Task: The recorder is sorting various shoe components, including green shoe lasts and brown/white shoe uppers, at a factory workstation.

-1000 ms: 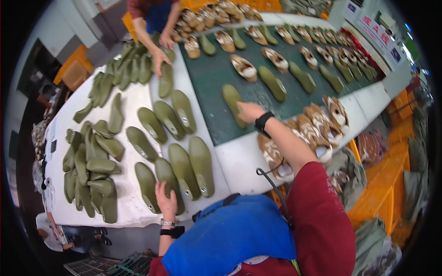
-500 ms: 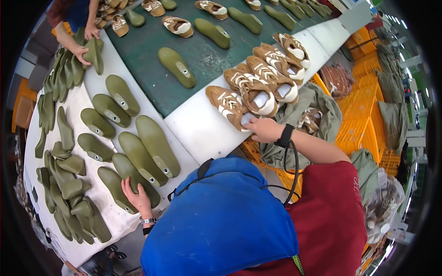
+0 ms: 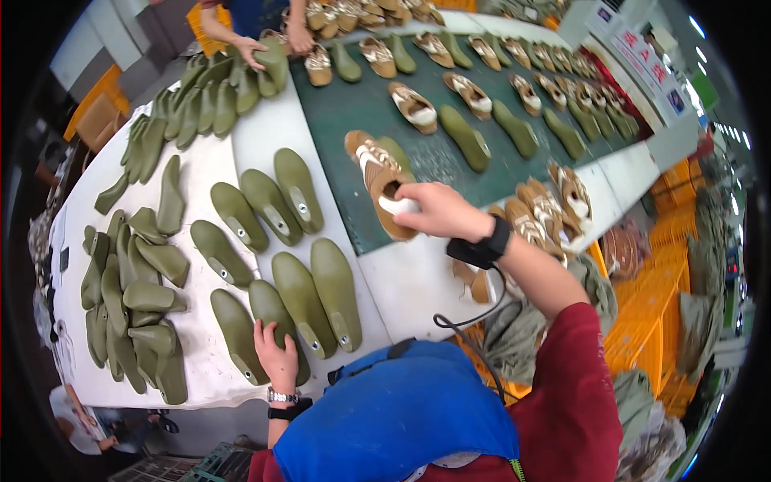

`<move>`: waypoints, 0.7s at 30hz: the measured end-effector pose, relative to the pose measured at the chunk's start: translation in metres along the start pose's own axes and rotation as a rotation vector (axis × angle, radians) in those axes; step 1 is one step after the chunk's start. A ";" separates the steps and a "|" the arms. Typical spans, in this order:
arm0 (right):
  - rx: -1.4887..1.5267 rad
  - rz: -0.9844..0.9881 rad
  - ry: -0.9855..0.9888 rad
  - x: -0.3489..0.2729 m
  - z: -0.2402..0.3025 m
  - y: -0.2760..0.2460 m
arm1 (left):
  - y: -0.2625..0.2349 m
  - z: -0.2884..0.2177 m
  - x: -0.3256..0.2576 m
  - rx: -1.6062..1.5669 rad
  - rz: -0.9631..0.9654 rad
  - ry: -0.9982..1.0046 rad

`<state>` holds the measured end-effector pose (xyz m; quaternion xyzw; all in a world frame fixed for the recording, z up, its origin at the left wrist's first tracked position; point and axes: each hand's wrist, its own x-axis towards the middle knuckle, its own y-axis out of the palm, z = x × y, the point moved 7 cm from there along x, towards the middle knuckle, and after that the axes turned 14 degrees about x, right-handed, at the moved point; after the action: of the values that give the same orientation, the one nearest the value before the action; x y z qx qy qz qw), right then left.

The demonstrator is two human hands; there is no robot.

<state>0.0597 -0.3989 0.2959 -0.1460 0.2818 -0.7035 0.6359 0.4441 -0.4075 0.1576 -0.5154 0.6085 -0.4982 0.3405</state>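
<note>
A brown sneaker with white laces is pinched at its heel by my right hand, held above the near corner of the green conveyor belt. Partly behind the sneaker, an olive-green shoe last lies on the belt. My left hand has its fingers curled over another olive shoe last on the white table. Several similar lasts stand in rows around it. More brown sneakers sit side by side on the white ledge, partly hidden by my right forearm.
Piled lasts cover the table's left side. At the far left, a co-worker's hands handle a last. Sneakers and lasts alternate along the belt. Orange crates and grey-green cloth are at the right. A cable hangs near my right wrist.
My right hand has lifted a sneaker from the ledge row and carried it left over the belt. My left hand stays at the same last. The view has shifted.
</note>
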 end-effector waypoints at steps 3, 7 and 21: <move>-0.115 -0.229 -0.100 0.084 -0.032 0.010 | -0.006 -0.001 0.000 0.010 -0.028 -0.006; -0.210 -0.237 0.041 0.171 -0.076 0.052 | -0.010 0.001 0.003 0.010 -0.020 -0.039; -0.357 -0.274 0.049 0.265 -0.142 0.058 | -0.010 0.004 0.000 -0.006 -0.025 -0.052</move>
<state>-0.0123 -0.6296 0.1080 -0.2758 0.3948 -0.7256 0.4915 0.4511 -0.4081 0.1663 -0.5367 0.5945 -0.4869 0.3485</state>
